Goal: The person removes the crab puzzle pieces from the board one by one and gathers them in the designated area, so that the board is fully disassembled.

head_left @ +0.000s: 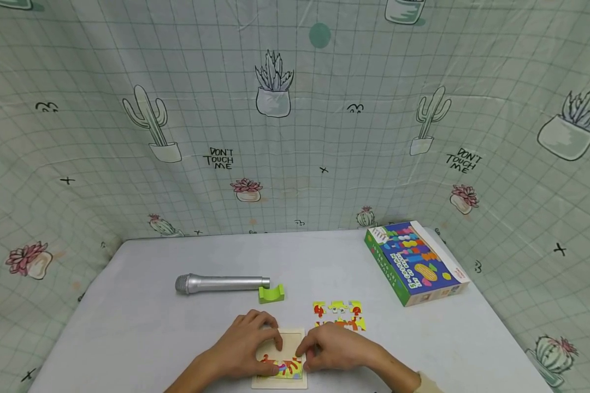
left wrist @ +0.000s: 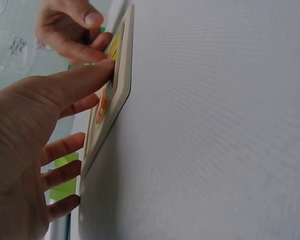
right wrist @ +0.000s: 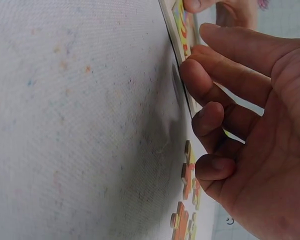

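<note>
A shallow wooden puzzle tray (head_left: 279, 384) lies at the table's near side, its lower part filled with yellow and red puzzle pieces (head_left: 291, 371). My left hand (head_left: 246, 345) arches over the tray's left side; its thumb presses on the fitted pieces. In the left wrist view the other fingers (left wrist: 65, 172) spread loosely by the far edge. From the right, my right hand (head_left: 336, 346) touches the upper right of the pieces with its index finger. Its remaining fingers (right wrist: 210, 117) are loosely bent beside the tray. Loose puzzle pieces (head_left: 338, 309) lie just beyond the right hand, which partly hides them.
Beyond the tray are a silver microphone (head_left: 226, 283) and a small green curved block (head_left: 272, 295). A colourful box (head_left: 415, 262) lies at the back right. A patterned cloth (head_left: 295, 136) hangs behind and beside the white table (head_left: 128, 316).
</note>
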Action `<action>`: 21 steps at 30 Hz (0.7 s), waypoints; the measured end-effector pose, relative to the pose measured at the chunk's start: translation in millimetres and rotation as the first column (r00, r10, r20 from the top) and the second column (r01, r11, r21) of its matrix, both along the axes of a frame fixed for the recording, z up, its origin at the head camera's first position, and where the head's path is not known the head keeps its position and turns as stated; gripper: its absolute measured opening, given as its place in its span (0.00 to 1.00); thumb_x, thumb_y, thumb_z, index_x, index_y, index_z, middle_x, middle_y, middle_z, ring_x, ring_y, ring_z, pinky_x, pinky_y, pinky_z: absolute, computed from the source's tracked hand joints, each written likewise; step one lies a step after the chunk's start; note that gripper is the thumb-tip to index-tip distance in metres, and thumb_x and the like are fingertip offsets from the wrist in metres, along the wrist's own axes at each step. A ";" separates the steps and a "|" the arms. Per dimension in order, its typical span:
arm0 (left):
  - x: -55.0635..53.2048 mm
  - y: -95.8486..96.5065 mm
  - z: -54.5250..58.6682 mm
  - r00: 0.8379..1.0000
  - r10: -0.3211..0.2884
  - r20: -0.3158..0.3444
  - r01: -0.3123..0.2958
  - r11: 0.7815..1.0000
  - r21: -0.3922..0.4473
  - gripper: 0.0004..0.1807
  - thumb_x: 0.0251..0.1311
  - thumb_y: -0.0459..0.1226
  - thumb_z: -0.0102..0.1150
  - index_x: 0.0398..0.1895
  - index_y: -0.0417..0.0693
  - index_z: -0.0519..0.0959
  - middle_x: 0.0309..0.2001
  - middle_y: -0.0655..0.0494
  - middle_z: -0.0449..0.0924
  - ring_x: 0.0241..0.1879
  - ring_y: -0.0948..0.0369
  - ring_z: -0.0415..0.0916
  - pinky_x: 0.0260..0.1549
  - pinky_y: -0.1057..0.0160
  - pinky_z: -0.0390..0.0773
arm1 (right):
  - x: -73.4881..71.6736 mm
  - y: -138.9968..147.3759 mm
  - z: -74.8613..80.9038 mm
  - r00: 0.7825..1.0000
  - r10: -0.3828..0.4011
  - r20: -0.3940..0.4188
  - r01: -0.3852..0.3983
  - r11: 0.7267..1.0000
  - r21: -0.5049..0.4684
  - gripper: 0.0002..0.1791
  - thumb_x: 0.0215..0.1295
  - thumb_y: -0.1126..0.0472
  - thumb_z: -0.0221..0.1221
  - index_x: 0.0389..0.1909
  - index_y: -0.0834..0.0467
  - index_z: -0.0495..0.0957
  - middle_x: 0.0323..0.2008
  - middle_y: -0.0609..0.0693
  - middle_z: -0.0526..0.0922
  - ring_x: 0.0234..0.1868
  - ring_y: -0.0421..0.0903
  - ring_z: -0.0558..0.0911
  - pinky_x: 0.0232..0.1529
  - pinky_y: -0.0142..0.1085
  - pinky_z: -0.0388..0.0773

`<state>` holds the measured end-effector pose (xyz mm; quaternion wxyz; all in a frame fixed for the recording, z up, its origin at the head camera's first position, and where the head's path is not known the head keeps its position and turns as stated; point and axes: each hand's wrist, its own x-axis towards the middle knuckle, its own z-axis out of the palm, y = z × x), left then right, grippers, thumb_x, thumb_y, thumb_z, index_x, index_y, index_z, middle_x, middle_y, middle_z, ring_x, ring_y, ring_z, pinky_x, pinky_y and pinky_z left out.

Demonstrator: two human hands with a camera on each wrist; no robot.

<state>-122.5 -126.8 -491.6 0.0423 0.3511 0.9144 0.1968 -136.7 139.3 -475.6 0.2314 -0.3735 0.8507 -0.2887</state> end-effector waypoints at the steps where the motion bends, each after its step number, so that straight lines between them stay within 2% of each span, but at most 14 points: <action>1: -0.2 0.1 -0.2 1.000 0.000 0.000 0.000 1.000 -0.004 0.16 0.50 0.62 0.69 0.39 0.75 0.79 0.53 0.70 0.69 0.56 0.60 0.65 0.52 0.47 0.69 | -0.3 -0.2 -0.7 1.000 0.001 0.000 -0.001 1.000 -0.001 0.12 0.61 0.54 0.69 0.45 0.49 0.87 0.26 0.30 0.76 0.27 0.26 0.72 0.31 0.24 0.72; 7: -1.0 0.6 -1.2 1.000 0.007 0.003 -0.007 1.000 -0.018 0.17 0.50 0.62 0.69 0.39 0.75 0.78 0.53 0.69 0.68 0.56 0.59 0.65 0.53 0.45 0.69 | -0.4 -2.0 -2.4 1.000 0.006 0.011 -0.006 1.000 -0.013 0.13 0.61 0.53 0.69 0.46 0.49 0.87 0.26 0.30 0.76 0.27 0.26 0.72 0.31 0.24 0.73; 16: 0.2 1.7 2.2 1.000 0.008 0.016 -0.007 0.998 -0.064 0.18 0.50 0.63 0.69 0.41 0.74 0.77 0.55 0.69 0.68 0.57 0.59 0.64 0.54 0.45 0.69 | 4.8 -6.6 -2.1 0.997 -0.045 0.056 0.046 0.999 -0.023 0.08 0.60 0.54 0.69 0.40 0.48 0.86 0.25 0.31 0.76 0.26 0.27 0.73 0.31 0.25 0.72; 21: 1.1 1.6 2.5 1.000 0.005 0.014 -0.004 0.998 -0.064 0.19 0.50 0.64 0.68 0.42 0.74 0.77 0.56 0.68 0.68 0.58 0.58 0.64 0.56 0.44 0.68 | 5.3 -7.6 -2.4 0.998 -0.045 0.046 0.046 0.999 -0.017 0.08 0.61 0.54 0.68 0.41 0.48 0.86 0.25 0.31 0.76 0.26 0.27 0.73 0.31 0.25 0.72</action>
